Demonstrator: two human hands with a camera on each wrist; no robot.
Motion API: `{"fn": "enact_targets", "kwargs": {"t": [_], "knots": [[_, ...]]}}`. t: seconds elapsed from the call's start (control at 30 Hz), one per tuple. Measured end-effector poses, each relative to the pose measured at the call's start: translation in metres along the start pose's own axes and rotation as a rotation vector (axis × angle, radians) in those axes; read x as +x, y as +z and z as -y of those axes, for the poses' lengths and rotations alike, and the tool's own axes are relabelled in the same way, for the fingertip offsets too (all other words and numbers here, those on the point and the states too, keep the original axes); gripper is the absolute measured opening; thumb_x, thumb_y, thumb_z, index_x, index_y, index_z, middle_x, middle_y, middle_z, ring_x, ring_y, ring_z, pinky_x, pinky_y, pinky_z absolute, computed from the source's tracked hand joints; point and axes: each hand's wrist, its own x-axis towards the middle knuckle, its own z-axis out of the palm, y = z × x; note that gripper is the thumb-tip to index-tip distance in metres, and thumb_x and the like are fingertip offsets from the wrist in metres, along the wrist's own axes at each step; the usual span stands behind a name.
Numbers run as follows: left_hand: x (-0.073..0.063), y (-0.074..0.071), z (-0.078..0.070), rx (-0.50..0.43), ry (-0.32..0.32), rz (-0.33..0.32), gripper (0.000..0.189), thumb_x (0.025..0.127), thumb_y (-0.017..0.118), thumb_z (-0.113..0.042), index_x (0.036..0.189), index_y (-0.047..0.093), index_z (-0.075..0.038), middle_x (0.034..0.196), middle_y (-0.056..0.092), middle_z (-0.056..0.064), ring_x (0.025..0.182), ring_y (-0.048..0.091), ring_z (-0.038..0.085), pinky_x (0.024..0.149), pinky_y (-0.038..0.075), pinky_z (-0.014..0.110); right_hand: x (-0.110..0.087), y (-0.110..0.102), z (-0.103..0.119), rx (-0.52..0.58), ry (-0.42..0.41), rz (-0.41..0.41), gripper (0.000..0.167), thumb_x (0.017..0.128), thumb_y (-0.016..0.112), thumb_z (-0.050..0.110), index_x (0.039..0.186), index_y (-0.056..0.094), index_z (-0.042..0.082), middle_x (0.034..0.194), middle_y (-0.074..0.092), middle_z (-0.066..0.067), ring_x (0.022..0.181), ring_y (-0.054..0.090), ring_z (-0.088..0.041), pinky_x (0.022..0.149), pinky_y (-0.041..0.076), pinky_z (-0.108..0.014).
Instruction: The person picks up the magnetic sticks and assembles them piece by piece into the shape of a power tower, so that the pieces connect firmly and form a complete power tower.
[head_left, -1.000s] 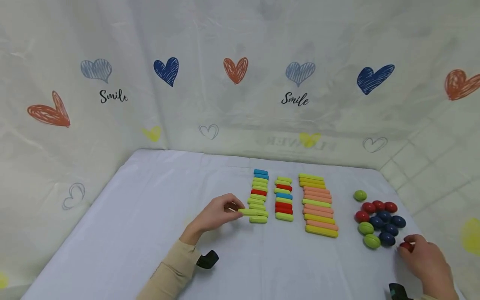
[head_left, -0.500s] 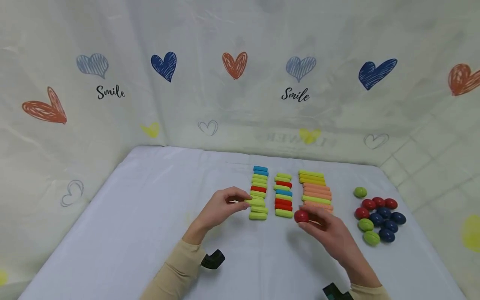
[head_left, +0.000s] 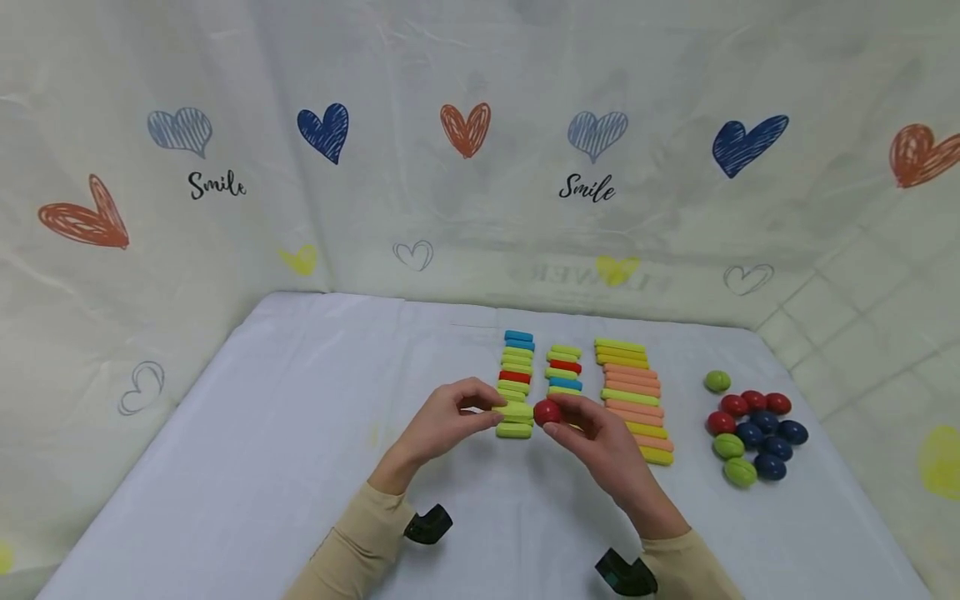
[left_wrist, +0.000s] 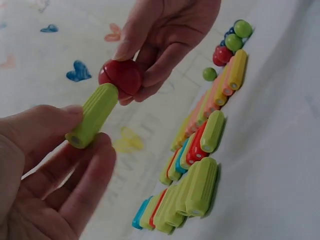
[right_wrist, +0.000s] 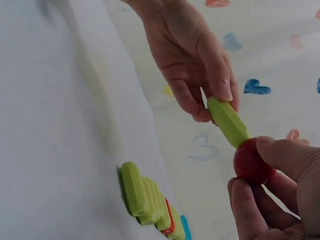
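Note:
My left hand [head_left: 442,421] pinches a short lime-green ridged stick [left_wrist: 95,115] between thumb and fingers, with a small grey dot showing on its near end. From the other side my right hand [head_left: 600,437] grips a red ball [right_wrist: 251,162] with a groove round it. The stick's far end meets the ball in both wrist views. Both hands are held above the table, in front of the left row of short sticks [head_left: 514,377]. In the head view the fingers and ball hide part of the middle row [head_left: 565,367].
To the right lies a row of longer yellow, orange and green sticks [head_left: 632,397]. Farther right sits a cluster of red, blue and green balls [head_left: 749,435], one green ball [head_left: 717,382] apart behind it. A heart-printed curtain [head_left: 465,208] hangs along the table's back edge.
My right hand has carried the red ball leftward from beside the ball cluster to the stick. My left hand has raised its green stick slightly and stays over the left row.

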Motion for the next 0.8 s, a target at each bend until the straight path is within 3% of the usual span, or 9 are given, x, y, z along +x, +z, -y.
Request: {"fn": "enact_targets", "kwargs": {"t": [0.2, 0.33, 0.43, 0.5, 0.67, 0.8], "knots": [[0.001, 0.015, -0.001, -0.031, -0.106, 0.112, 0.018, 0.090, 0.072, -0.027, 0.103, 0.068, -0.016, 0.100, 0.069, -0.004, 0.093, 0.066, 0.014, 0.083, 0.056, 0.033, 0.003, 0.003, -0.007, 0.051, 0.034, 0.036, 0.052, 0.087, 0.074, 0.035, 0.131, 0.059, 0.013, 0.124, 0.062, -0.005, 0.113, 0.059, -0.024, 0.088, 0.054, -0.028], [0.002, 0.024, 0.004, -0.167, -0.195, 0.134, 0.037, 0.089, 0.073, -0.026, 0.122, 0.060, -0.013, 0.110, 0.067, 0.001, 0.092, 0.069, 0.018, 0.081, 0.057, 0.036, 0.005, 0.010, -0.012, 0.064, 0.065, 0.050, 0.047, 0.087, 0.074, 0.034, 0.128, 0.062, 0.014, 0.122, 0.063, -0.004, 0.112, 0.060, -0.023, 0.090, 0.054, -0.030], [0.002, 0.027, 0.009, -0.190, -0.205, 0.155, 0.047, 0.090, 0.072, -0.024, 0.133, 0.055, -0.018, 0.116, 0.063, 0.003, 0.092, 0.070, 0.019, 0.079, 0.058, 0.034, 0.004, 0.014, -0.017, 0.041, 0.078, 0.063, 0.044, 0.088, 0.073, 0.035, 0.126, 0.064, 0.016, 0.120, 0.065, -0.003, 0.111, 0.061, -0.022, 0.089, 0.054, -0.031], [0.000, 0.029, 0.012, -0.171, -0.196, 0.173, 0.045, 0.091, 0.072, -0.023, 0.133, 0.057, -0.020, 0.116, 0.062, 0.003, 0.091, 0.069, 0.019, 0.077, 0.058, 0.034, 0.001, 0.012, -0.018, -0.001, 0.087, 0.072, 0.041, 0.089, 0.072, 0.032, 0.126, 0.064, 0.016, 0.120, 0.065, -0.002, 0.111, 0.060, -0.022, 0.090, 0.054, -0.032], [-0.011, 0.029, 0.018, -0.082, -0.210, 0.159, 0.035, 0.091, 0.071, -0.018, 0.123, 0.058, -0.017, 0.111, 0.060, 0.003, 0.088, 0.068, 0.017, 0.073, 0.058, 0.031, -0.009, -0.016, -0.027, -0.242, 0.063, -0.023, 0.036, 0.093, 0.068, 0.023, 0.127, 0.062, 0.012, 0.122, 0.064, -0.005, 0.112, 0.060, -0.024, 0.093, 0.052, -0.040], [-0.025, 0.018, 0.026, 0.030, -0.229, 0.128, 0.035, 0.089, 0.072, -0.017, 0.117, 0.050, -0.015, 0.111, 0.059, 0.001, 0.087, 0.065, 0.015, 0.069, 0.055, 0.029, -0.022, -0.061, -0.046, -0.599, -0.003, -0.259, 0.037, 0.093, 0.068, 0.016, 0.125, 0.060, 0.002, 0.120, 0.060, -0.019, 0.106, 0.058, -0.034, 0.089, 0.052, -0.051]]}}
